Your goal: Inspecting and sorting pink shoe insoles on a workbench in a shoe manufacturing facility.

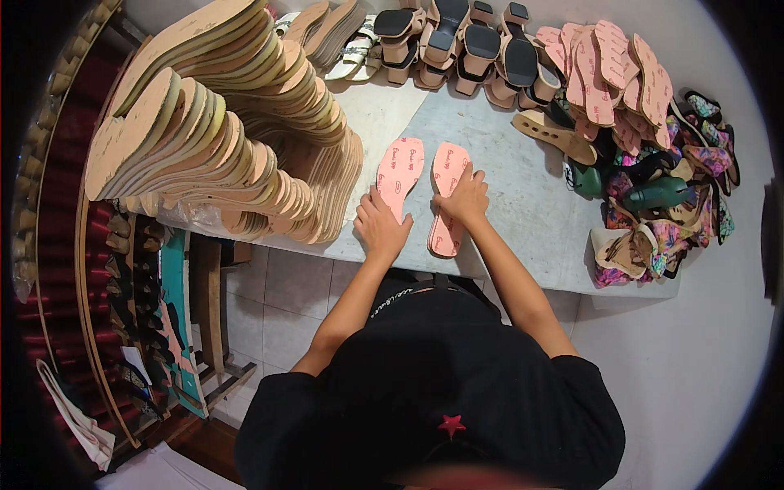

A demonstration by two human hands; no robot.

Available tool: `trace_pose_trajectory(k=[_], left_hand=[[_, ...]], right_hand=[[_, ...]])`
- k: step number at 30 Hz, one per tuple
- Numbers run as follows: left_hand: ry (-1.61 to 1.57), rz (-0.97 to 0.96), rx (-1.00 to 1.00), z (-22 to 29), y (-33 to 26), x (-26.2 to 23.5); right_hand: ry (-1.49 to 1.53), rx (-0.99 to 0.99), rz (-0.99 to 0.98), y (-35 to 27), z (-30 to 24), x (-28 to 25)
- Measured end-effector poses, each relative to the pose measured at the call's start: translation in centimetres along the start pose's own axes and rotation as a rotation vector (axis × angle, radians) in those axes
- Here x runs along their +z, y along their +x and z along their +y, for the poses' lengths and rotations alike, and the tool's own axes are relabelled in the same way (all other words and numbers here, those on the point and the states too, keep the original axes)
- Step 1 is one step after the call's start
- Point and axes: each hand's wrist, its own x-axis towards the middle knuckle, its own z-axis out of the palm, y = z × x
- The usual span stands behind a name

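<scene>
— On the table (523, 204)?
— Two pink insoles side by side: left insole (399, 175), right insole (447, 196). Grey top, pale tiled floor below.
— Hands?
— Left hand (380, 224) flat on the left insole's near end, fingers spread, gripping nothing. Right hand (464, 198) pressed open on the right insole.
— Around?
— Tan sole stacks (220, 122) at left, heeled sandals (457, 45) behind, pink insole pile (608, 73) and floral straps (678, 204) at right.
</scene>
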Motion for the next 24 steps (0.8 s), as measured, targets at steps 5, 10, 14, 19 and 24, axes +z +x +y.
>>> trace_pose_trajectory(k=[5, 10, 14, 19, 24], left_hand=[[-0.252, 0.143, 0.305, 0.6, -0.1, 0.0], [-0.632, -0.106, 0.32, 0.9, 0.3, 2.9], [-0.79, -0.307, 0.139, 0.9, 0.4, 5.2], [-0.863, -0.41, 0.065, 1.6, 0.3, 6.0], [-0.886, -0.518, 0.055, 2.2, 0.4, 5.6]], right_hand=[[0.01, -0.014, -0.002, 0.1, 0.3, 0.2], [0.055, -0.043, 0.039, -0.1, 0.6, 0.5], [0.076, -0.066, 0.045, -0.2, 1.2, 1.3], [0.386, -0.017, 0.168, 0.8, 4.0, 3.9], [0.378, -0.026, 0.007, 0.2, 5.4, 4.6]])
